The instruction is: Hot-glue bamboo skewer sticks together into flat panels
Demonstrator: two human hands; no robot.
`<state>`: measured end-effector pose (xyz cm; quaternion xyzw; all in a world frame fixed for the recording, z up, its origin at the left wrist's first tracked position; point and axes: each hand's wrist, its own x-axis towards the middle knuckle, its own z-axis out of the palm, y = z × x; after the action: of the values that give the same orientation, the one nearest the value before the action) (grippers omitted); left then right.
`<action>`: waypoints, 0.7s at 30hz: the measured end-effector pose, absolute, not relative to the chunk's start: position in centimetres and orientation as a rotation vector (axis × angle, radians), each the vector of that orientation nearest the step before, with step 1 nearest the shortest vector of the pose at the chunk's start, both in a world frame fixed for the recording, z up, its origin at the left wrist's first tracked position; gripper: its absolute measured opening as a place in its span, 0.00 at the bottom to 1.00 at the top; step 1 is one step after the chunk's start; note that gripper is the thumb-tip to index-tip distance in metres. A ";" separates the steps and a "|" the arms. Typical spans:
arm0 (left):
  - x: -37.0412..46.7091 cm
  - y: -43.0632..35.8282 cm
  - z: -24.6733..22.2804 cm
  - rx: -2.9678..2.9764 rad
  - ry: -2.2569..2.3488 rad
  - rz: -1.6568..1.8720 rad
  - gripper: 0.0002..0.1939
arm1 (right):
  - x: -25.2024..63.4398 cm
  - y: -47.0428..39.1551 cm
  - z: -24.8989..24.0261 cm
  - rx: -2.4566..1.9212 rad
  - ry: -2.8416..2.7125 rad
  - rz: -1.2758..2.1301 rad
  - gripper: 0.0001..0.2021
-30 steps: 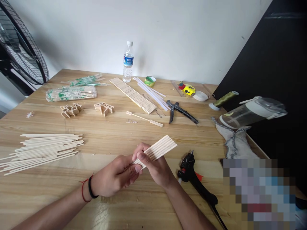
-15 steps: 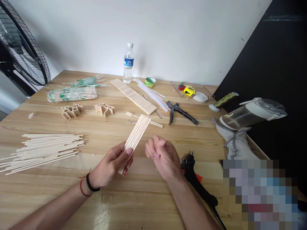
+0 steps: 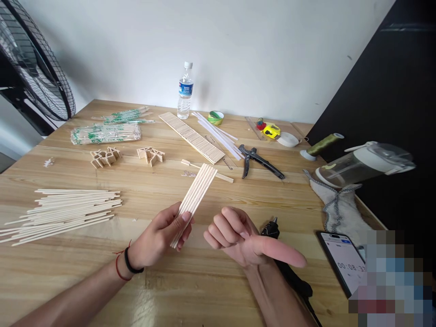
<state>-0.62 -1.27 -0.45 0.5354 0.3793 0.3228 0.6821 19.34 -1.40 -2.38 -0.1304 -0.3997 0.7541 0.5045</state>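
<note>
While the two hands are held apart just below the middle of the frame, the flat strip of pale sticks [image 3: 197, 195] slants between them, its upper end leaning right. The left hand [image 3: 160, 236] pinches this strip near its lower end, thumb on top and fingers behind. A black band [image 3: 131, 264] and a red string [image 3: 119, 268] circle that wrist. The right hand [image 3: 230, 236] is just beside the strip but not touching it; its fingers are curled and its thumb stretches well away from them toward the right. Behind this hand, a black glue gun [image 3: 270, 228] lies partly hidden on the wooden worktop [image 3: 170, 290].

Just past the strip's upper end rests a thin stick piece with thicker ends [image 3: 225, 177], and beyond it a long panel of sticks [image 3: 191, 137], white rods [image 3: 218, 134] and a black hand tool [image 3: 262, 162]. Loose sticks [image 3: 73, 211] are spread at the left of the frame; above them stand two zigzag stick pieces [image 3: 105, 157], near a clear-wrapped bundle [image 3: 105, 134].

A water bottle [image 3: 185, 93] stands upright at upper centre, and a yellow tape measure [image 3: 271, 131] lies right of it. At lower right, a phone [image 3: 342, 261] shows a running-time display, partly covered by pixelation. A fan [image 3: 37, 59] fills the upper left corner.
</note>
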 end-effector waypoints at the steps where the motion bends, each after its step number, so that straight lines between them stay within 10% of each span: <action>1: -0.6 -1.3 -0.5 1.204 0.838 0.740 0.23 | 19.3 -1.4 -2.3 -0.326 -0.970 1.833 0.46; 21: 0.7 -3.0 -0.2 1.111 0.650 0.741 0.18 | 16.6 -2.3 -3.0 -0.744 -1.075 1.618 0.48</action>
<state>0.70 -2.96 -0.20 0.5058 0.2959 0.3372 0.7368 16.58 -2.29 -2.99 -0.3086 -0.4458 0.6708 0.5061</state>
